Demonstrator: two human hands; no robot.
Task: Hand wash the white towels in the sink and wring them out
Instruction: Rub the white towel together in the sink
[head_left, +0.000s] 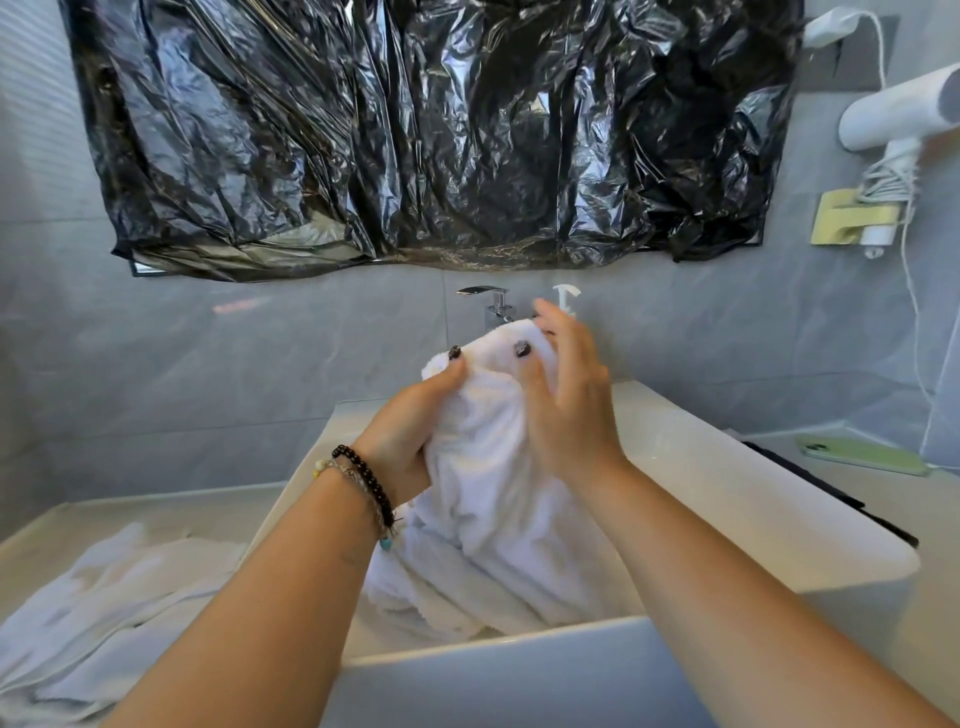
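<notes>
**Raised towel could spill water over the sink edge**

I see the white towel (493, 467) bunched and lifted above the sink (727, 493), its lower folds trailing down into the basin. My left hand (405, 436) has its fingers curled round the left side of the bunch, thumb pressed into the cloth. My right hand (566, 410) lies against the right side, thumb on the fabric; the fingers look fairly straight, and I cannot tell how firmly they grip.

If the towel is soaked, I judge that wringing this high may send drips past the rim onto the bench (156, 512), wetting the second towel (104, 613) lying there. The green phone (862, 456) on the right, near the sink, also risks splashes. A loose right-hand hold could let the bunch slump.
</notes>
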